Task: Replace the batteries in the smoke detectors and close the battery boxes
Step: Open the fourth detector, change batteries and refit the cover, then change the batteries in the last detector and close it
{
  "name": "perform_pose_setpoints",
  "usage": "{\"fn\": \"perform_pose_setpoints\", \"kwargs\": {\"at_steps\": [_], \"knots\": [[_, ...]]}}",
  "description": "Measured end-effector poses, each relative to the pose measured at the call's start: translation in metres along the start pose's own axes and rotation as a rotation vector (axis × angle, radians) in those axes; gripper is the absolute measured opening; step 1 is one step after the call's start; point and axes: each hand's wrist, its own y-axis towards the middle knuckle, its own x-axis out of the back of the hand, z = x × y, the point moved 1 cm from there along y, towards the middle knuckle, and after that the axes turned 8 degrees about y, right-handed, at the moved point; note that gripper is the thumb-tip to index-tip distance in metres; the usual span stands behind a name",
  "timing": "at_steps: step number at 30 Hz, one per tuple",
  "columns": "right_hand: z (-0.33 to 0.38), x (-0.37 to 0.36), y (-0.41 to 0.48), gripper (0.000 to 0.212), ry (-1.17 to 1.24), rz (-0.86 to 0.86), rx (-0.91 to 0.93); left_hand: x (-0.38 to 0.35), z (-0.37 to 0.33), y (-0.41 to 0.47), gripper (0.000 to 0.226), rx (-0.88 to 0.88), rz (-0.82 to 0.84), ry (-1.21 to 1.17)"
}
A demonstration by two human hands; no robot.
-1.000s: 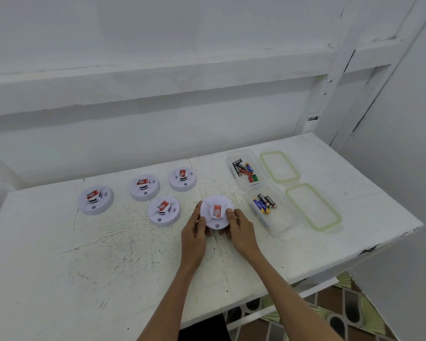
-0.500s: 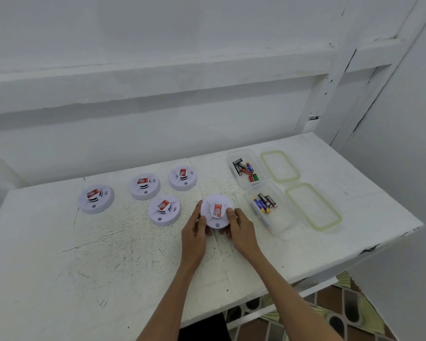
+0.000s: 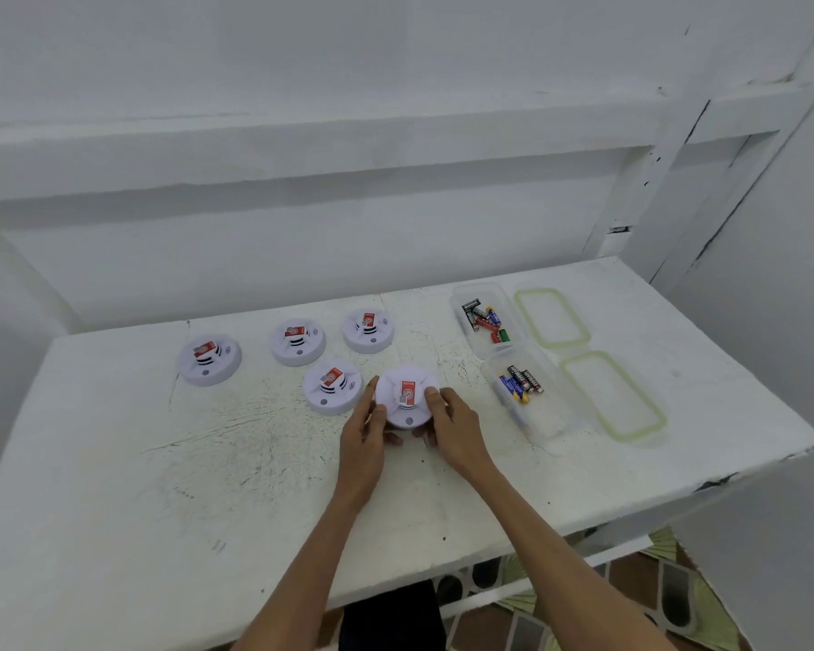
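A round white smoke detector (image 3: 407, 397) with a red label sits mid-table between both hands. My left hand (image 3: 366, 429) grips its left rim, and my right hand (image 3: 457, 427) grips its right rim with the thumb on top. Several more white detectors lie to the left: one (image 3: 332, 386) right beside it, and three in a back row (image 3: 210, 359), (image 3: 298, 341), (image 3: 367, 329). Two open clear boxes hold batteries, the far box (image 3: 482, 317) and the near box (image 3: 522, 392).
Two clear lids with green seals lie right of the boxes, the far lid (image 3: 551, 317) and the near lid (image 3: 614, 397). The white table (image 3: 161, 486) ends at a chipped right edge. A white wall with a ledge stands behind.
The detector between my hands has lifted or shifted slightly away from me; both hands keep their hold on its rim. Everything else is unchanged.
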Motion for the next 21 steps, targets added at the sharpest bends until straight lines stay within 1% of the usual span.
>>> {"fn": "perform_pose_setpoints", "kwargs": {"at_steps": [6, 7, 10, 12, 15, 18, 21], "knots": [[0.016, -0.061, -0.012, 0.045, -0.021, 0.152, 0.005, 0.073, 0.006, -0.014, 0.047, -0.036, -0.084, 0.029], [0.02, -0.073, -0.013, 0.044, -0.034, 0.181, -0.002, 0.086, 0.008, -0.018, 0.051, -0.05, -0.084, 0.066], [0.03, -0.113, -0.018, 0.044, -0.095, 0.265, -0.013, 0.12, 0.008, -0.028, 0.073, -0.084, -0.105, 0.164], [0.035, -0.133, -0.02, 0.042, -0.099, 0.32, -0.02, 0.136, 0.01, -0.027, 0.079, -0.096, -0.155, 0.196], [0.041, -0.162, -0.024, 0.042, -0.081, 0.403, -0.032, 0.164, 0.019, -0.021, 0.087, -0.107, -0.254, 0.32], [0.043, -0.181, -0.02, 0.044, -0.172, 0.452, -0.011, 0.183, 0.031, -0.011, 0.082, -0.126, -0.304, 0.472], [0.044, -0.195, -0.016, 0.049, -0.261, 0.484, 0.011, 0.197, 0.041, 0.001, 0.077, -0.136, -0.305, 0.559]]}}
